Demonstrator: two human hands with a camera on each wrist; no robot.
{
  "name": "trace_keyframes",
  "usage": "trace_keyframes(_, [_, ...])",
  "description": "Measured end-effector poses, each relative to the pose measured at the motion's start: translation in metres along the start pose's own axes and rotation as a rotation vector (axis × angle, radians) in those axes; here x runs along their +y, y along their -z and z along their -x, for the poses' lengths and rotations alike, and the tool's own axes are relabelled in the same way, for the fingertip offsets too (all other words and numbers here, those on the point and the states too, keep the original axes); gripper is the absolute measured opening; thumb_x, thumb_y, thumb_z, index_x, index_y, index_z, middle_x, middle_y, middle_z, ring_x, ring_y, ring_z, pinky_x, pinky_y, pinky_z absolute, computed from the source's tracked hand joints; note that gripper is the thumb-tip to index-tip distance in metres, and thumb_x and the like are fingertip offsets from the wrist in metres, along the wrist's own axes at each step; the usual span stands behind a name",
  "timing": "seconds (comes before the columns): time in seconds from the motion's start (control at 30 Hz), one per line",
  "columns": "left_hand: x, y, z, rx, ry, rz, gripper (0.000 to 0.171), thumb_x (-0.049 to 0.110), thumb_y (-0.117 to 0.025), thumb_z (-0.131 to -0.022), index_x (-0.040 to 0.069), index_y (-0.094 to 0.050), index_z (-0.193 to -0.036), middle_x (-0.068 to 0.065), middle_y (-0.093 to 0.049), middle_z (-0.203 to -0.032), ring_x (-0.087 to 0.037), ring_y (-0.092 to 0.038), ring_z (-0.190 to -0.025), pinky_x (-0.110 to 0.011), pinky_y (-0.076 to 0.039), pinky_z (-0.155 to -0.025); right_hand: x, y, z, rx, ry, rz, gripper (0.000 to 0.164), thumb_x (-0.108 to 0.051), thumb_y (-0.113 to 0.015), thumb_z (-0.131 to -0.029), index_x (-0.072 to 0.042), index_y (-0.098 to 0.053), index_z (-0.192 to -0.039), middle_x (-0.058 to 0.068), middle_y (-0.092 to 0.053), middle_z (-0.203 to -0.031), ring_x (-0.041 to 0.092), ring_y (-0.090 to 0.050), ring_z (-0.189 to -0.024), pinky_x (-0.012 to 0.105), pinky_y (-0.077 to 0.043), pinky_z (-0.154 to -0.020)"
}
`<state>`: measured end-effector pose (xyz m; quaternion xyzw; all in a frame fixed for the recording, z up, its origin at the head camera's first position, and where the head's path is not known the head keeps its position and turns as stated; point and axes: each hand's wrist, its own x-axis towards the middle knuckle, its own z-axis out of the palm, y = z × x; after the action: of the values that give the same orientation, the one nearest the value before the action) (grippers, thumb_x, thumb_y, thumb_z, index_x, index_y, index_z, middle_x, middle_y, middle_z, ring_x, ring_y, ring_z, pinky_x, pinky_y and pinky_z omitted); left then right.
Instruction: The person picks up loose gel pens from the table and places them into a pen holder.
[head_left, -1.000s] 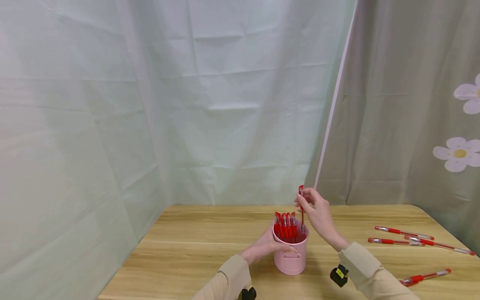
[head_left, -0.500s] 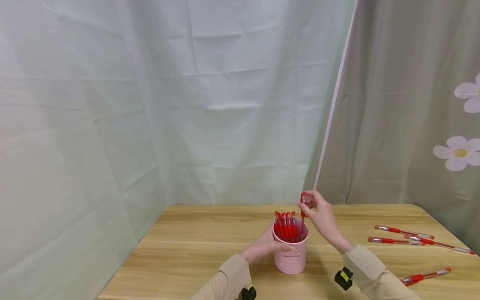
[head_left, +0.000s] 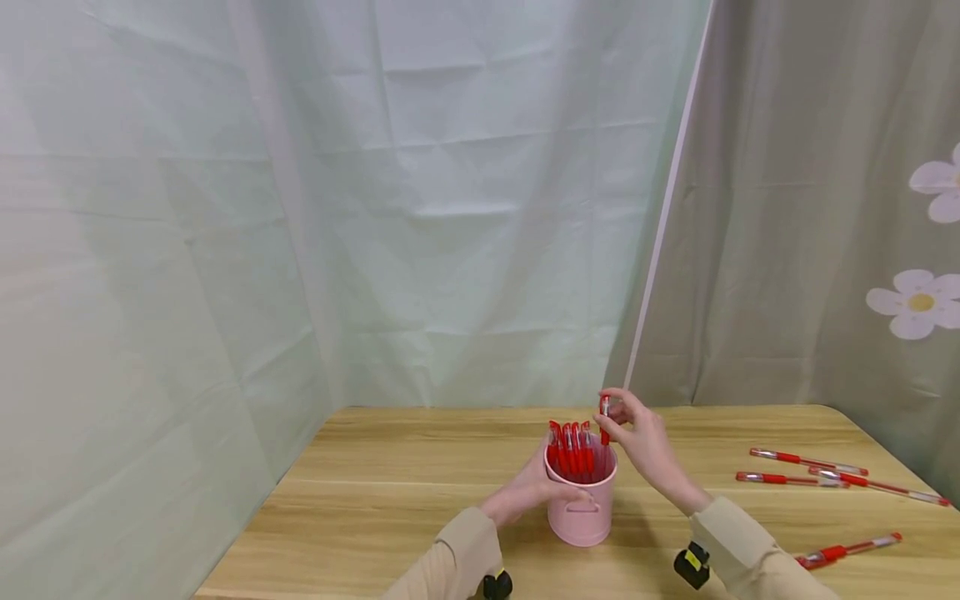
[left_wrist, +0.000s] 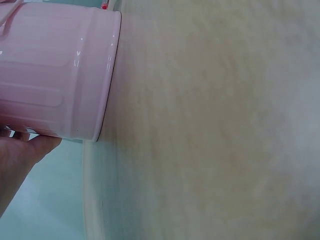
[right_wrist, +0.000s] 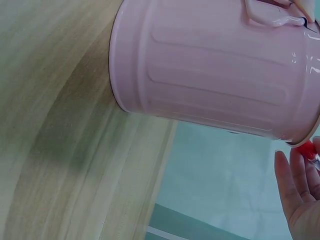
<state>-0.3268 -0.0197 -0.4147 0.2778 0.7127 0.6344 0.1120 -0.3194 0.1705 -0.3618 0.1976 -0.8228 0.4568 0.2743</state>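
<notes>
A pink pail (head_left: 580, 523) with a small handle stands upright on the wooden table, and several red gel pens (head_left: 573, 448) lean inside it, caps up. My left hand (head_left: 534, 486) grips the pail by its left side, thumb across the front; in the left wrist view the pail (left_wrist: 45, 70) hides part of that hand (left_wrist: 17, 155). Between thumb and fingertips my right hand (head_left: 641, 437) pinches one more red pen (head_left: 604, 425), held upright with its lower end inside the pail's right part. The right wrist view has this hand (right_wrist: 302, 200) beside the pail's rim.
On the right of the table (head_left: 360, 500) lie several loose red pens, among them a lone pen (head_left: 847, 550) closer to the front and a crossing pen (head_left: 877, 486) farther back. A curtain (head_left: 465, 250) hangs behind the table's far edge.
My right hand has moved down, lowering its pen deeper into the pail. The left hand keeps its grip, and the pail has stayed in place.
</notes>
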Motion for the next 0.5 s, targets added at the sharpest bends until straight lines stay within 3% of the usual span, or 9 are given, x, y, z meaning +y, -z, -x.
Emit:
trace_keyframes(0.23, [-0.0001, 0.0004, 0.0008, 0.000, -0.005, -0.024, 0.103, 0.019, -0.076, -0.071, 0.011, -0.005, -0.144, 0.003, -0.033, -0.135, -0.013, -0.038, -0.118, -0.037, -0.029, -0.097, 0.0019, -0.0026, 0.0038, 0.003, 0.022, 0.027, 0.026, -0.002, -0.069, -0.078, -0.006, -0.059, -0.102, -0.002, -0.058, -0.075, 0.015, -0.056, -0.068, 0.026, -0.049, -0.058])
trace_keyframes(0.5, [-0.0003, 0.0001, -0.0002, -0.020, -0.034, 0.041, 0.098, 0.010, -0.076, -0.072, 0.012, -0.009, -0.143, 0.002, -0.035, -0.134, -0.014, -0.040, -0.116, -0.032, -0.031, -0.095, 0.0051, -0.0061, 0.0077, -0.051, -0.028, 0.032, 0.027, -0.007, -0.072, -0.077, -0.005, -0.059, -0.101, -0.003, -0.059, -0.078, 0.015, -0.056, -0.073, 0.029, -0.049, -0.063])
